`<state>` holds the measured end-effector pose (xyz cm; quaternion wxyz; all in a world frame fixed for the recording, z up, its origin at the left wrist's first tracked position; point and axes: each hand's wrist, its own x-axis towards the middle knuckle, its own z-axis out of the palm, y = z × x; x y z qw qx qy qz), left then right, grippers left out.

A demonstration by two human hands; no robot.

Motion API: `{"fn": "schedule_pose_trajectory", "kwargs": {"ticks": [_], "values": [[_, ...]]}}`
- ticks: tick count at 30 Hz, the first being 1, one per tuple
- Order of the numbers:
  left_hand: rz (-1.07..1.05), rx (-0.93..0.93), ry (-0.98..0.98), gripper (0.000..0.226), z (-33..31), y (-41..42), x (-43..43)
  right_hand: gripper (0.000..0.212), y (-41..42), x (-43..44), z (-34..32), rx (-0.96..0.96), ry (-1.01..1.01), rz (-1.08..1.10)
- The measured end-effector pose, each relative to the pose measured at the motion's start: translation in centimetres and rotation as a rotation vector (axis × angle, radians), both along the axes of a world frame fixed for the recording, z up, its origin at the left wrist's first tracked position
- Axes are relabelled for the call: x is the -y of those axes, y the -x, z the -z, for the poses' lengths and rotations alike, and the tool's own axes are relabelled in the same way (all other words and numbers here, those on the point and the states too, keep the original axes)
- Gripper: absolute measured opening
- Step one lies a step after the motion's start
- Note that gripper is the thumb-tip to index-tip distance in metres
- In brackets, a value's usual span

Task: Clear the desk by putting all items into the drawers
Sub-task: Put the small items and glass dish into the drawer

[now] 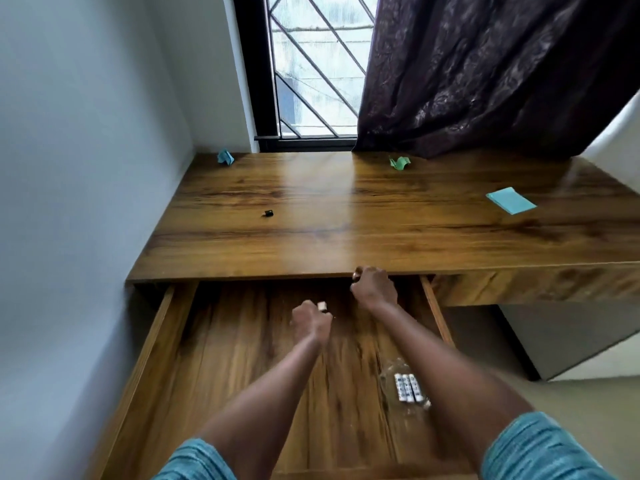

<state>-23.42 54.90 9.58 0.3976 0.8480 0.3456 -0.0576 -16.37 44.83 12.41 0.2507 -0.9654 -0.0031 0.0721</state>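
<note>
Both hands hang over the open drawer point(156, 341), just below the front edge of the table point(346, 223). The left hand point(310, 322) has curled fingers and pinches a small pale piece point(322, 305). The right hand point(374, 287), directly under the table edge, is curled around a small dark thing point(356, 274) that is too blurred to name. Both pieces are above the drawer floor, so I judge that letting go is enough for them. A pack of batteries point(408, 388) lies in the drawer, nearer to the person than the right hand, with its long axis pointing away from the person.

The next reach depends on what remains on the table. The small black item point(267, 213) lies beyond the left hand and to its left, so the left hand is nearer; I cannot tell its long axis. The blue pad point(510, 201) lies flat beyond the right hand and far to its right, its long axis running from far-left to near-right. The crumpled green paper point(399, 163) is almost straight beyond the right hand. The crumpled blue paper point(225, 156) is far beyond the left hand.
</note>
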Motion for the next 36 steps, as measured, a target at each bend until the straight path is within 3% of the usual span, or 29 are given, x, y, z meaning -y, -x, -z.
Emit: {"fn": "schedule_pose_trajectory", "kwargs": {"ticks": [7,10,12,20,28,36], "values": [[-0.164,-0.011,0.045,0.03,5.3,7.0,0.1,0.023,9.2,0.2,7.5,-0.167,0.036,-0.023],[-0.047,-0.101,-0.013,0.014,6.5,8.7,0.5,0.022,11.7,0.5,9.9,-0.198,0.068,-0.045],[0.013,-0.141,-0.031,0.019,6.9,9.2,0.8,0.025,12.6,0.7,10.8,-0.163,0.084,-0.069],[0.11,-0.155,-0.11,0.04,7.8,9.7,2.1,0.032,13.2,1.2,12.2,-0.132,0.14,-0.111],[0.117,-0.165,-0.101,0.034,8.6,10.0,2.4,0.029,13.2,1.4,12.4,-0.122,0.205,-0.122],[0.105,-0.141,-0.111,0.019,8.7,10.2,1.2,0.037,13.5,1.9,11.8,-0.053,0.114,-0.076]]}}
